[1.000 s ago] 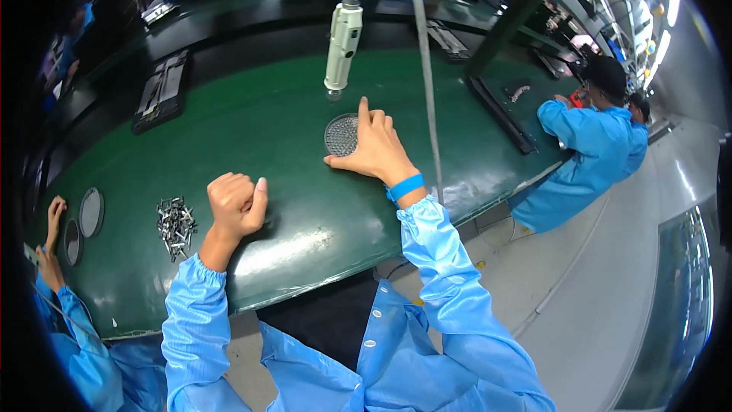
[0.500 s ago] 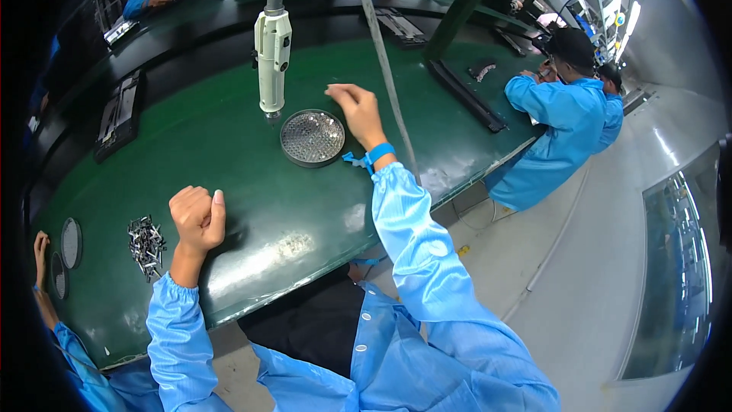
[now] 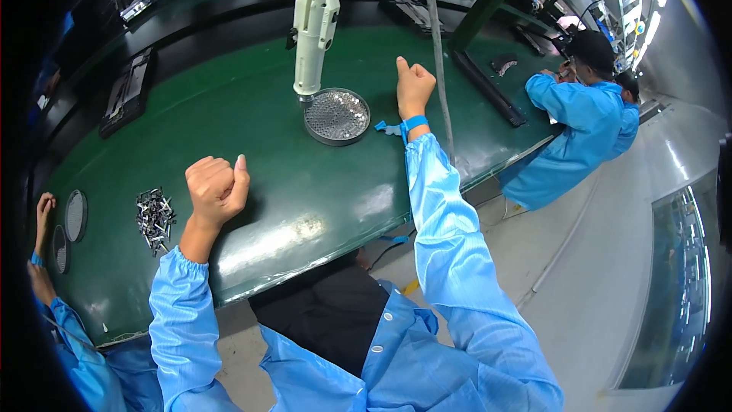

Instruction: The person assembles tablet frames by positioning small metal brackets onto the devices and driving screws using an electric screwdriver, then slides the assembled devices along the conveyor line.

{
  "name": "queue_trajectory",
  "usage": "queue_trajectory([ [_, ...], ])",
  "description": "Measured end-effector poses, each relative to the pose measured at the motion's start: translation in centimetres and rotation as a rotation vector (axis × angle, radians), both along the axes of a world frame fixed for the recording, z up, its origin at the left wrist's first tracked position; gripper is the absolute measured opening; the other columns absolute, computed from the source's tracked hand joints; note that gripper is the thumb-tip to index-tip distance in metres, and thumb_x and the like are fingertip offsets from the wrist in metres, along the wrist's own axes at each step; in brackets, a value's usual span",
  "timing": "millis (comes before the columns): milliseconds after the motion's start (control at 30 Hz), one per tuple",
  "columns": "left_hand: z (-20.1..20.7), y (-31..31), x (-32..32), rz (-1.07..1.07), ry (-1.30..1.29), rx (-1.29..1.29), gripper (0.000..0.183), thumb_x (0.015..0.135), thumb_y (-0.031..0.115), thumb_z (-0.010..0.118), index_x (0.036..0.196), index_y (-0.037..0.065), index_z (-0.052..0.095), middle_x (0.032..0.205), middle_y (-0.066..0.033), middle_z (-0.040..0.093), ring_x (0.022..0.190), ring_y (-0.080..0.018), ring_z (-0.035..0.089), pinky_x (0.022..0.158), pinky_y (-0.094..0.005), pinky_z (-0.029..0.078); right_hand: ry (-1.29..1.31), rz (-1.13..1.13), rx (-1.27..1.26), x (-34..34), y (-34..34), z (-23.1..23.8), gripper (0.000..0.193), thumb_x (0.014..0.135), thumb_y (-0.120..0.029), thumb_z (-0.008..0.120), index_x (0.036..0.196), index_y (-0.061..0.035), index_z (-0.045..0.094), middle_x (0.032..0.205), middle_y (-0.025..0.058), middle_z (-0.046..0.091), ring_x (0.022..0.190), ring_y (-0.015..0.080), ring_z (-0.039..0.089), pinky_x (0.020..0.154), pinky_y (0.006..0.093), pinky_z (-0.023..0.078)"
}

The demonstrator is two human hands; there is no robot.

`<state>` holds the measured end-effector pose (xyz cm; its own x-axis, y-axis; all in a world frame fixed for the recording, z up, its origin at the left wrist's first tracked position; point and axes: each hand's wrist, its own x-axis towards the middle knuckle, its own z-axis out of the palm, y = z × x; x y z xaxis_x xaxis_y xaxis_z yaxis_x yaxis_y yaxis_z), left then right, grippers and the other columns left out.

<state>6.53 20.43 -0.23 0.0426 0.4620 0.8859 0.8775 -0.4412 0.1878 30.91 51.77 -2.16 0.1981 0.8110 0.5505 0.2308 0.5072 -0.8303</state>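
Note:
My left hand (image 3: 216,189) is curled into a fist with its thumb up, held at the near side of the green table (image 3: 252,130). No object shows in it. To its left lies a heap of small black and silver parts (image 3: 155,220). My right hand (image 3: 416,91) is also a fist, thumb up, and nothing shows in it. A blue wrist strap (image 3: 414,123) circles that wrist. Left of this hand, apart from it, sits a round dark dish (image 3: 337,117) with small shiny metal pieces. A whitish electric screwdriver (image 3: 315,38) hangs over the dish's left rim, touched by neither hand.
A grey cable (image 3: 435,53) runs down beside my right hand. Two round dishes (image 3: 75,215) lie near a co-worker's hand (image 3: 46,210) at the far left. Long black parts (image 3: 488,88) lie at the right and a black tray (image 3: 130,91) at the left. Co-workers (image 3: 587,122) stand at right.
My right hand has moved right, away from the dish, and its loosely bent fingers have closed into a fist. My left hand stays a fist. The whole view has shifted a little.

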Motion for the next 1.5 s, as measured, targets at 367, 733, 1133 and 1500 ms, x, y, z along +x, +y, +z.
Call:
queue_trajectory([
  [367, -0.1, 0.4, -0.1, 0.013, 0.002, 0.009, 0.047, 0.076, -0.007, 0.067, 0.046, 0.008, 0.034, 0.043, -0.0043, 0.032, 0.035, -0.0215, 0.028, 0.042, -0.0354, 0.021, 0.187, 0.134, -0.088, 0.3, 2.0, -0.6, 0.056, 0.089, -0.02, 0.072, 0.052, -0.0131, 0.031, 0.049, -0.0059, 0.031, 0.04, 0.0062, 0.027, 0.039, 0.028, 0.018],
  [733, -0.1, 0.6, -0.7, 0.027, -0.016, -0.033, 0.045, 0.077, -0.006, 0.065, 0.046, 0.008, 0.037, 0.043, -0.0041, 0.033, 0.035, -0.0219, 0.029, 0.042, -0.0356, 0.021, 0.277, 0.289, -0.272, -0.3, 0.6, 0.7, 0.026, 0.091, -0.016, 0.066, 0.108, 0.0018, 0.057, 0.068, 0.006, 0.06, 0.047, 0.0094, 0.047, 0.042, 0.0248, 0.034],
  [1133, 0.1, 0.6, -0.4, 0.004, 0.008, -0.022, 0.044, 0.076, -0.006, 0.066, 0.046, 0.009, 0.038, 0.042, -0.0035, 0.034, 0.035, -0.021, 0.03, 0.041, -0.0351, 0.022, 0.169, 0.298, -0.197, 0.1, 1.7, -0.1, 0.037, 0.092, -0.005, 0.061, 0.126, 0.0097, 0.053, 0.091, 0.017, 0.071, 0.074, 0.0173, 0.068, 0.067, 0.0286, 0.059],
  [1500, 0.0, 0.8, -0.2, -0.005, 0.014, -0.016, 0.044, 0.075, -0.007, 0.066, 0.046, 0.009, 0.037, 0.043, -0.0031, 0.034, 0.035, -0.021, 0.029, 0.041, -0.0351, 0.021, 0.134, 0.246, -0.225, -0.1, 1.7, 0.2, 0.036, 0.091, -0.008, 0.064, 0.122, 0.0087, 0.055, 0.089, 0.0156, 0.071, 0.073, 0.0164, 0.068, 0.065, 0.0286, 0.058],
])
